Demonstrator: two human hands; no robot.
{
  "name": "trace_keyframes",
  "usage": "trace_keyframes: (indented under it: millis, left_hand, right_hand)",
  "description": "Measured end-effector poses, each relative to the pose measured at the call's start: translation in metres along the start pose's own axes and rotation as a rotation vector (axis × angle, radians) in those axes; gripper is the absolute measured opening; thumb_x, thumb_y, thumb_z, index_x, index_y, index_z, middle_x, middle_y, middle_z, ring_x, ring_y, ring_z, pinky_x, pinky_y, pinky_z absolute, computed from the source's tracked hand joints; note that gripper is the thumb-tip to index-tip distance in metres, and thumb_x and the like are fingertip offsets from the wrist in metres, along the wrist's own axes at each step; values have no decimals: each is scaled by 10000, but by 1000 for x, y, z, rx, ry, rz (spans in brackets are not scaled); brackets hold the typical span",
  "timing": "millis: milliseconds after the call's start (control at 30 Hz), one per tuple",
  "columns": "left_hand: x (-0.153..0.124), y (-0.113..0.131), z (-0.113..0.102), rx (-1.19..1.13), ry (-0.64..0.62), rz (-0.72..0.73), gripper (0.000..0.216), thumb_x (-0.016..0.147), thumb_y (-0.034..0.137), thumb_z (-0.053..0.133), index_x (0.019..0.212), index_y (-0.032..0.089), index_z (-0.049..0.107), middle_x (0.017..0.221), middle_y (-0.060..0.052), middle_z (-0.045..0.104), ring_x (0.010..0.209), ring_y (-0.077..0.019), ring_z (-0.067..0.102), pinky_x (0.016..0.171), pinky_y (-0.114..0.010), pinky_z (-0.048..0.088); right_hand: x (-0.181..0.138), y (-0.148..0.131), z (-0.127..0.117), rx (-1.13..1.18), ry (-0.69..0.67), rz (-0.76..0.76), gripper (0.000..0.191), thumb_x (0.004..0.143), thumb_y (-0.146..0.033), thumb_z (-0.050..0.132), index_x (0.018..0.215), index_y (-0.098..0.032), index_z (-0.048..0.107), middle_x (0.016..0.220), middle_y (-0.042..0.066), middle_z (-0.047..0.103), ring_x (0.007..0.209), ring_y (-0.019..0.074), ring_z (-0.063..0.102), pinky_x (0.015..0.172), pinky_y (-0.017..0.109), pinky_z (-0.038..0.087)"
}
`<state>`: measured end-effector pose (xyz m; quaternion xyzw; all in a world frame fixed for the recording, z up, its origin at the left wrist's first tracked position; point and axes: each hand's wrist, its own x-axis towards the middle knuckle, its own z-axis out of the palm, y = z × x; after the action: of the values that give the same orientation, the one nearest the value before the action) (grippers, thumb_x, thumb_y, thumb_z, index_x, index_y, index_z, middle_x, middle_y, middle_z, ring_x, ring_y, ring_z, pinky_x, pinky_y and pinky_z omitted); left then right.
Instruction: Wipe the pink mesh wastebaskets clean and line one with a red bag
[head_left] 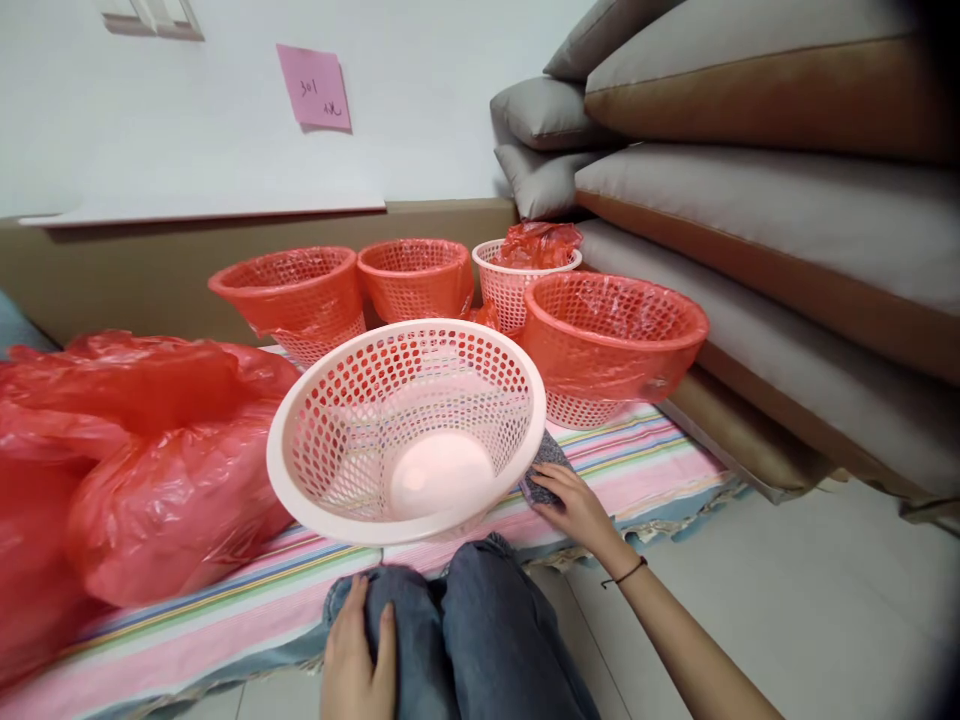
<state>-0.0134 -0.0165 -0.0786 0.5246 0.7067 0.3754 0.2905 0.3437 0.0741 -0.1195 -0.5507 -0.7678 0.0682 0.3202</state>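
A pale pink plastic basket point(442, 470) with a perforated wall sits in front of me, its mouth tilted toward me. Beside its right edge, my right hand point(574, 505) has fingers and thumb on the near end of a dark grey speckled item point(556, 455). The basket partly hides that item, and its kind is not clear. My left hand point(358, 650) rests on my jeans point(401, 610) at the knee, fingers apart and holding nothing.
Red bag-lined baskets point(300, 290) point(416, 265) point(615, 330) and a white basket point(506, 290) with a crumpled red bag stand behind. Large red plastic bags point(180, 480) lie left on the striped cloth point(637, 465). Stacked grey-brown cushions point(750, 200) rise at the right.
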Motion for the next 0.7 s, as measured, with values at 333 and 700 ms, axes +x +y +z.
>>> trace_keyframes:
  millis: [333, 700]
  left_hand:
    - [-3, -1, 1, 239, 21, 53, 521, 930, 487, 457, 1331, 170, 558, 1408, -178, 587, 1329, -389, 529, 1151, -578, 384]
    - [1, -21, 11, 388, 71, 161, 643, 956, 540, 300, 1313, 80, 575, 1364, -187, 623, 1281, -353, 556, 1116, -533, 426]
  right_hand:
    - [9, -6, -8, -18, 34, -83, 252, 906, -210, 598, 1130, -179, 709, 1214, 106, 703, 1154, 266, 627, 1015, 461, 522]
    - [2, -17, -14, -91, 55, -135, 211, 936, -81, 503, 978, -161, 694, 965, 86, 713, 951, 233, 626, 878, 396, 528]
